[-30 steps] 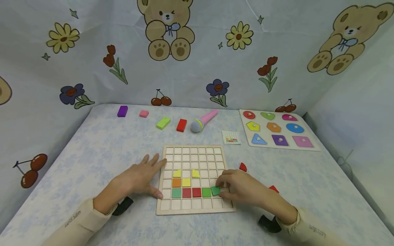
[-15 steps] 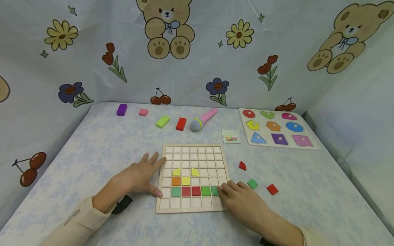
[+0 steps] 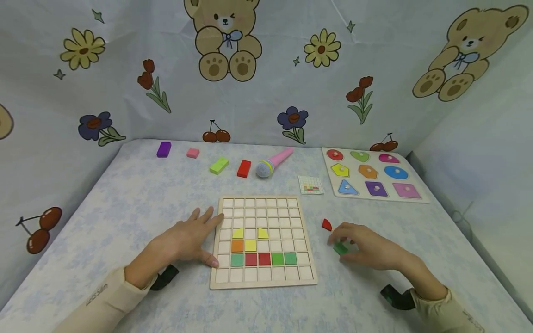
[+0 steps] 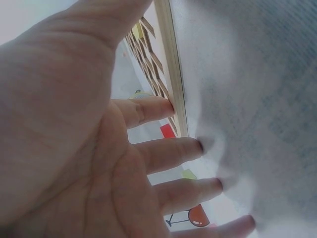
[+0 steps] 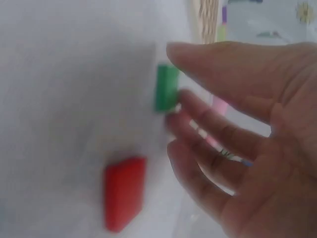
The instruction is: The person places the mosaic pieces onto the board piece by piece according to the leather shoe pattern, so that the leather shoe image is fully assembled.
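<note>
My left hand [image 3: 187,240] lies spread at the left edge of a wooden grid board [image 3: 266,285], thumb and index finger touching its frame. Over the table right of the board, my right hand [image 3: 366,245] has its thumb and fingertips on either side of a green square tile [image 3: 340,249]. In the right wrist view a gap shows between the thumb and that tile [image 5: 167,88], while a red tile [image 5: 125,193] lies nearby, hidden by the hand in the head view. A red quarter-circle tile [image 3: 326,225] sits just beyond the fingers. Several coloured tiles fill board cells.
Behind the board lie a small pattern card [image 3: 311,185], a pink toy microphone [image 3: 274,163] and several blocks, among them a red block [image 3: 244,169] and a purple block [image 3: 164,150]. A shape puzzle board [image 3: 387,192] is at the back right.
My right hand set a green tile into the coloured row, pressed at it, then moved right to the loose green tile. My left hand stayed at the board's edge.
</note>
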